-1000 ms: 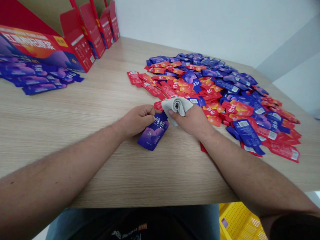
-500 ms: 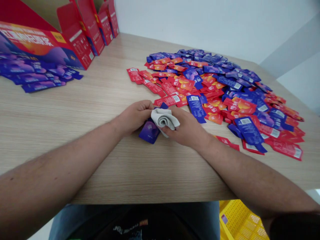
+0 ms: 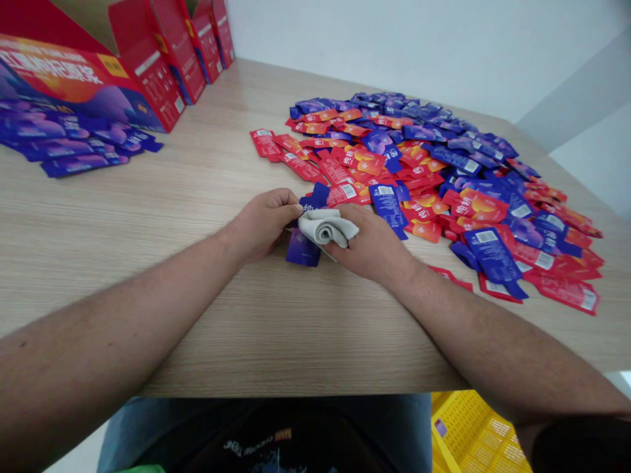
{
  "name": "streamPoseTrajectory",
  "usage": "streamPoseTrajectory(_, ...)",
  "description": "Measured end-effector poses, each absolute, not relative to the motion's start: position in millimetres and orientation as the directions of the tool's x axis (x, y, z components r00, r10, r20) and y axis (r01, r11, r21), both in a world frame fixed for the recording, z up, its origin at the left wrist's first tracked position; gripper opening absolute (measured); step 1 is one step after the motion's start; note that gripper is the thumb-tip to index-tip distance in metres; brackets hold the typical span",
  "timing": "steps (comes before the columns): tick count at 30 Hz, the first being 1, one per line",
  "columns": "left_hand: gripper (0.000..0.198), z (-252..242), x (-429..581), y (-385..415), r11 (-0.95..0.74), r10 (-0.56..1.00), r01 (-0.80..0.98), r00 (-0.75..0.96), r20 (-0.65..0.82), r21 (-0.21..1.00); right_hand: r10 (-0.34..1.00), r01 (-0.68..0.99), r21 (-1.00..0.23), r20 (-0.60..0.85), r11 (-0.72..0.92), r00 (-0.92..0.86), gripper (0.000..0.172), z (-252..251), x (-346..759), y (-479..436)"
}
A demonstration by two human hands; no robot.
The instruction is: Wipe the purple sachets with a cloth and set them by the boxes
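Note:
My left hand (image 3: 271, 220) pinches the left edge of a purple sachet (image 3: 303, 249) between thumb and fingers. A rolled grey-white cloth (image 3: 323, 226) is gripped in my right hand (image 3: 367, 243) and lies against the sachet's front, hiding its middle. The sachet's spouted end points away from me and its flat end towards me. Just beyond and to the right spreads a big pile of red sachets (image 3: 365, 161) and purple sachets (image 3: 389, 207).
Open red cartons (image 3: 148, 89) stand at the back left, with a stack of purple sachets (image 3: 73, 148) in front of them. A white wall (image 3: 394, 46) backs the wooden table (image 3: 276, 341). Below its front edge at right sits a yellow plastic crate (image 3: 478, 433).
The purple sachet has turned more upright and shifted slightly away from me, showing more of its spouted end. The cloth has moved a little across it. Both hands keep their hold.

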State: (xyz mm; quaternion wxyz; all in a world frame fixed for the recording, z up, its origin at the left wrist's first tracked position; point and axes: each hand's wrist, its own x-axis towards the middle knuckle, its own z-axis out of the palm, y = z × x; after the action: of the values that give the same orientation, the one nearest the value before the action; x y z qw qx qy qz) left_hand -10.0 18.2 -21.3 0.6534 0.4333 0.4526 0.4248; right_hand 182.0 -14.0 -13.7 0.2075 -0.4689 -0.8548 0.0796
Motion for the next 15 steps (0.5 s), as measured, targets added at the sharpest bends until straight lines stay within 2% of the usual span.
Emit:
streamPoseTrajectory(4, 0.014, -22, -9, 20, 0.24, 0.96, -0.169, 0.19, -0.207, 0.956, 0.687, 0.644, -0.276, 0.096, 0.714, -0.72, 0.025, -12, 174, -23)
streamPoseTrajectory(5, 0.015, -21, -9, 20, 0.243, 0.96, -0.175, 0.187, -0.21, 0.954, 0.652, 0.615, -0.272, 0.065, 0.74, -0.755, 0.025, -11, 173, -24)
streamPoseTrajectory(7, 0.016, -21, -9, 20, 0.244, 0.961, -0.19, 0.182, -0.21, 0.951, 0.667, 0.624, -0.284, 0.084, 0.728, -0.74, 0.027, -12, 175, -22)
streamPoseTrajectory(9, 0.016, -19, -9, 19, 0.252, 0.957, -0.182, 0.19, -0.217, 0.951, 0.757, 0.692, -0.315, 0.195, 0.65, -0.623, 0.03, -13, 183, -11)
streamPoseTrajectory(11, 0.015, -18, -9, 17, 0.268, 0.947, -0.161, 0.225, -0.229, 0.95, 0.841, 0.759, -0.374, 0.331, 0.533, -0.428, 0.028, -16, 196, 6)
streamPoseTrajectory(13, 0.015, -17, -10, 15, 0.289, 0.93, -0.162, 0.28, -0.237, 0.944, 0.892, 0.751, -0.513, 0.389, 0.416, -0.229, 0.029, -21, 207, 23)
streamPoseTrajectory(15, 0.015, -16, -11, 15, 0.311, 0.916, -0.225, 0.331, -0.228, 0.923, 0.929, 0.606, -0.721, 0.359, 0.335, -0.087, 0.034, -29, 211, 34)
